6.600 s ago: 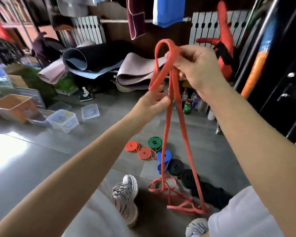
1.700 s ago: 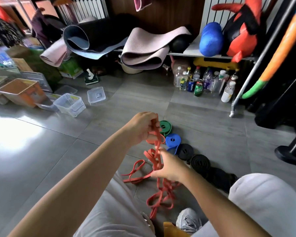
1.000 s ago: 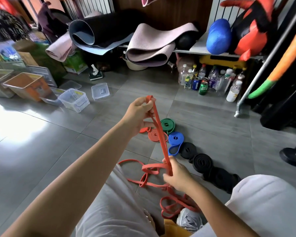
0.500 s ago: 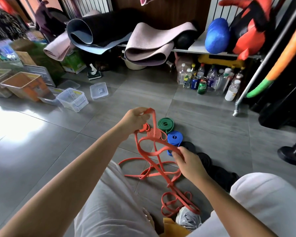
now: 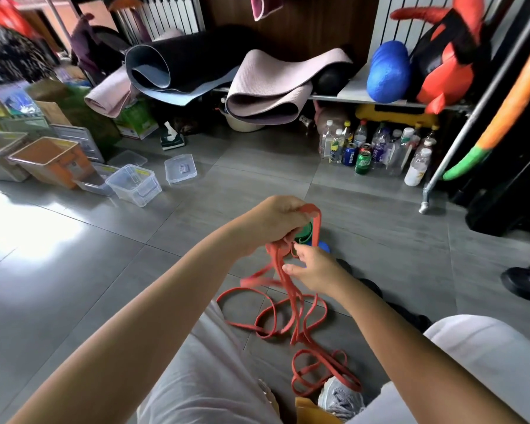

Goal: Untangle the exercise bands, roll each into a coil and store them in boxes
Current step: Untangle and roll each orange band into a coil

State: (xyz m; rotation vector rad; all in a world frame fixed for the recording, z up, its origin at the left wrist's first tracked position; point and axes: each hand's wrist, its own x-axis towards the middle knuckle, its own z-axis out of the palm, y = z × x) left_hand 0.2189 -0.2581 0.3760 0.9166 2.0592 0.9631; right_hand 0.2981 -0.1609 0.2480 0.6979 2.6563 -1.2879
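Observation:
A long orange exercise band [image 5: 291, 313] hangs tangled from my hands, and its loops lie on the grey floor between my knees. My left hand [image 5: 273, 223] grips the band's upper end in a fist above the floor. Just below it, my right hand [image 5: 314, 270] pinches strands of the same band. Behind my hands I glimpse a green coiled band [image 5: 303, 237] and a blue one [image 5: 323, 246]. Black coils [image 5: 372, 286] lie further right, mostly hidden by my right arm.
Clear plastic boxes [image 5: 134, 184] and a loose lid [image 5: 180, 172] sit at the left, beside an orange bin [image 5: 51, 162]. Bottles and cans [image 5: 377, 151] stand under a shelf with rolled mats [image 5: 270, 90]. A metal rack leg [image 5: 424, 206] stands at the right.
My right hand has come up close under my left hand and taken a fresh pinch on the strands. The band's loops have gathered and shifted on the floor.

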